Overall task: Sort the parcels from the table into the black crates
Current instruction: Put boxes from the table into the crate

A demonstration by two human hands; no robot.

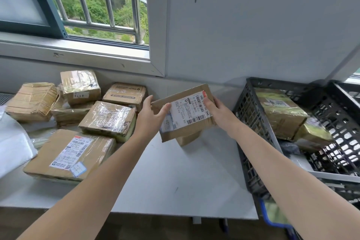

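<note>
A flat brown cardboard parcel (185, 115) with a white shipping label is held tilted above the white table (175, 177). My left hand (151, 115) grips its left edge and my right hand (216, 107) grips its right edge. A smaller brown box (188, 138) sits on the table just under it. Several more taped cardboard parcels (109, 119) lie on the table's left half, a large labelled one (72, 154) nearest. The black crate (251, 122) stands to the right of the table with two parcels (280, 115) inside.
A white plastic mailer (13, 142) lies at the far left edge. A second black crate (346, 91) sits behind the first. The window sill (78, 52) and wall run along the table's back. A blue item (272, 218) is below the crate.
</note>
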